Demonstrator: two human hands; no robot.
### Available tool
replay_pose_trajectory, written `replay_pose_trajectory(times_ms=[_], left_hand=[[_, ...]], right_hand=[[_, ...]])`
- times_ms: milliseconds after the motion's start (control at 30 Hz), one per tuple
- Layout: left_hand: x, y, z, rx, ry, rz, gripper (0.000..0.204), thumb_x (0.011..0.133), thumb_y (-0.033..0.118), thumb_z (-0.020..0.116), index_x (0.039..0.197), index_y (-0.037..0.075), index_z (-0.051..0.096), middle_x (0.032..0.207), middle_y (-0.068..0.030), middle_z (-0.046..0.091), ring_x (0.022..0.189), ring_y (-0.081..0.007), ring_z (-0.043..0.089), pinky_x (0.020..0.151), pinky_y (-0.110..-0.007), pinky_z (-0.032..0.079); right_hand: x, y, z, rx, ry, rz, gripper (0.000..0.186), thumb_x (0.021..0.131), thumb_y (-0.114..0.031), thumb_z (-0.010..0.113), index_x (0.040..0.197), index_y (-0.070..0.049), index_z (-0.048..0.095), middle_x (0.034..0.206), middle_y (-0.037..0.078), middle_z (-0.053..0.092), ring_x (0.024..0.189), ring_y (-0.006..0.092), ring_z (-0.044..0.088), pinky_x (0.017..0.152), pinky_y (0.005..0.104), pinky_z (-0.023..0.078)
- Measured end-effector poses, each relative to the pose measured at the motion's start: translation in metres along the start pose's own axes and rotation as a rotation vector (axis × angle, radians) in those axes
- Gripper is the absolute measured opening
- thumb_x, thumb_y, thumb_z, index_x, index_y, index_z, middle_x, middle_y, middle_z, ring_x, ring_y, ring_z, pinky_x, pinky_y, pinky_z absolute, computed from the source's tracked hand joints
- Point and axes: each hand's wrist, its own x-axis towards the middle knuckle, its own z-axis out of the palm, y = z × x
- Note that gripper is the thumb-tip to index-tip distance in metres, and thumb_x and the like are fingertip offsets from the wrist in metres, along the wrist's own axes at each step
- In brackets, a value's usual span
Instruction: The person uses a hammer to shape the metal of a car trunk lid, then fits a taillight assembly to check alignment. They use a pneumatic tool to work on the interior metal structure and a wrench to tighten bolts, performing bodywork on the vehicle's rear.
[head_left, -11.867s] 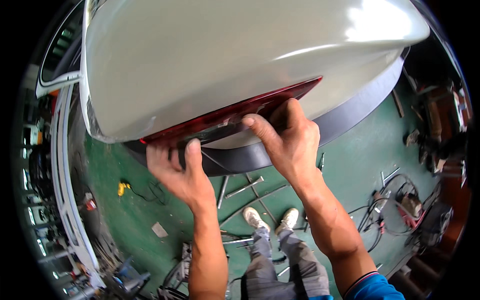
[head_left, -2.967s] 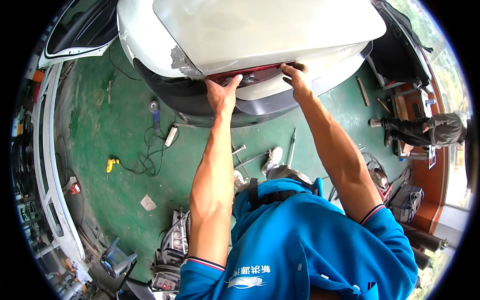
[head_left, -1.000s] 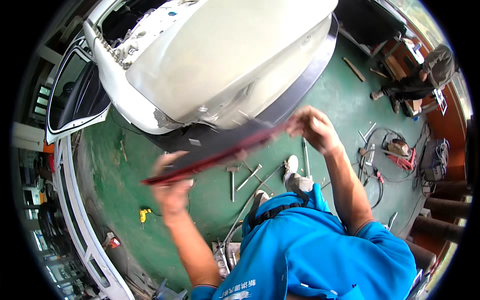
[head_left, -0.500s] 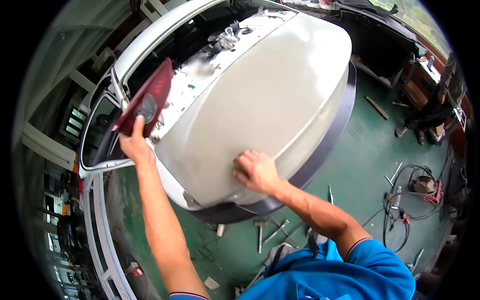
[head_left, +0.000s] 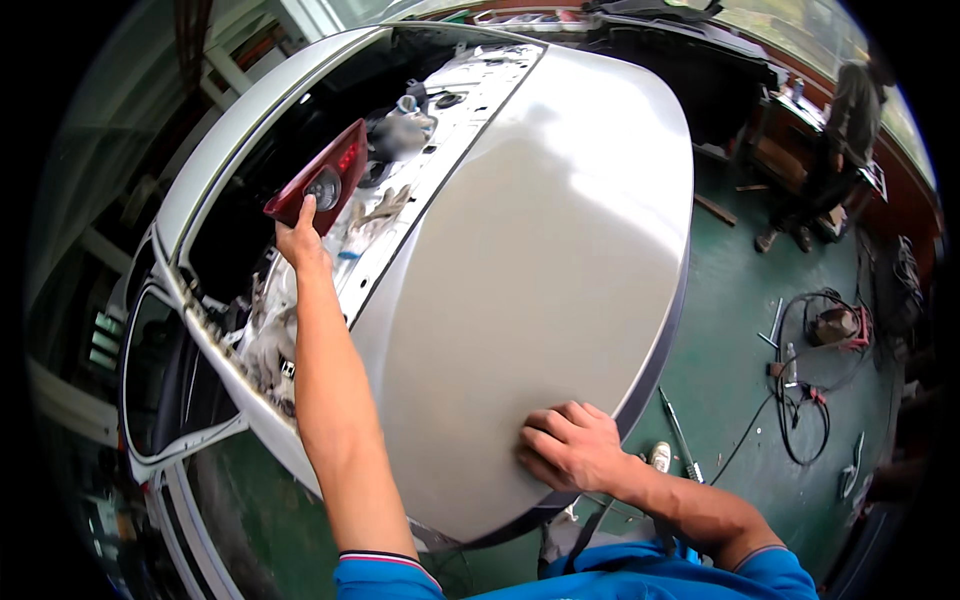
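Observation:
A dark red car tail light (head_left: 342,162) with a round grey lamp in it is held up in my left hand (head_left: 304,240), the thumb lying over its lower edge. It hangs above the opened rear shelf (head_left: 470,125) of a white car body. My right hand (head_left: 575,450) rests on the near part of the beige-grey trunk lid (head_left: 500,290), its fingers curled down against the surface. Whatever may be under those fingers is hidden. Pale work gloves (head_left: 380,212) lie on the bare white metal beside the tail light.
On the green floor at right are a coiled cable (head_left: 800,400), a wooden strip (head_left: 714,209) and a metal tool (head_left: 682,435). Another person (head_left: 845,140) stands at the far right by a bench. A car door (head_left: 160,380) hangs open at left.
My view has shifted toward the car. The left hand has carried the tail light further over the rear shelf. My right hand has slid along the trunk lid toward its near right edge.

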Motion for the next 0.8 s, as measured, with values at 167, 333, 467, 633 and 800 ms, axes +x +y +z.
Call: replay_pose_trajectory(times_ms=[167,333,467,633,800], left_hand=[[0.006,-0.080,0.009,-0.289,0.101,-0.354,0.050,0.084,0.006,0.077,0.129,0.000,0.057,0.122,-0.0129,0.064,0.104,-0.0282,0.065,0.092,-0.047,0.055],[0.017,-0.111,0.008,-0.030,0.147,-0.711,0.059,0.080,0.012,0.083,0.130,-0.001,0.053,0.121,-0.0171,0.063,0.104,-0.0328,0.066,0.090,-0.053,0.056],[0.120,-0.078,-0.086,0.501,0.077,-0.448,0.058,0.074,0.019,0.087,0.123,0.003,0.061,0.118,-0.0133,0.064,0.097,-0.0258,0.063,0.090,-0.040,0.048],[-0.011,-0.009,-0.056,1.044,0.019,-0.260,0.065,0.081,0.021,0.081,0.129,-0.014,0.054,0.133,-0.0227,0.059,0.118,-0.0280,0.060,0.101,-0.039,0.046],[-0.289,0.136,0.042,0.901,-0.843,0.014,0.062,0.096,0.028,0.063,0.144,-0.007,0.044,0.146,-0.0213,0.049,0.136,-0.0297,0.046,0.115,-0.040,0.033]], right_hand=[[0.003,-0.001,0.001,-0.069,-0.006,0.073,0.031,0.076,-0.028,0.078,0.101,-0.016,0.065,0.107,-0.002,0.064,0.090,0.0174,0.061,0.072,0.0298,0.048],[-0.002,0.002,0.003,-0.083,0.001,0.117,0.033,0.074,-0.026,0.078,0.102,-0.015,0.065,0.107,-0.001,0.064,0.089,0.0188,0.060,0.071,0.0323,0.049],[0.003,-0.013,0.000,0.057,0.073,0.047,0.031,0.076,-0.025,0.075,0.103,-0.013,0.063,0.108,0.002,0.062,0.091,0.0220,0.059,0.071,0.0338,0.049],[-0.016,0.007,0.034,0.099,0.140,0.009,0.018,0.074,-0.016,0.070,0.082,-0.010,0.055,0.091,0.004,0.053,0.084,0.0236,0.053,0.065,0.0352,0.046],[-0.051,0.041,0.013,0.408,0.380,0.112,0.014,0.078,-0.011,0.069,0.089,-0.005,0.063,0.088,0.007,0.060,0.083,0.0246,0.059,0.067,0.0356,0.050]])
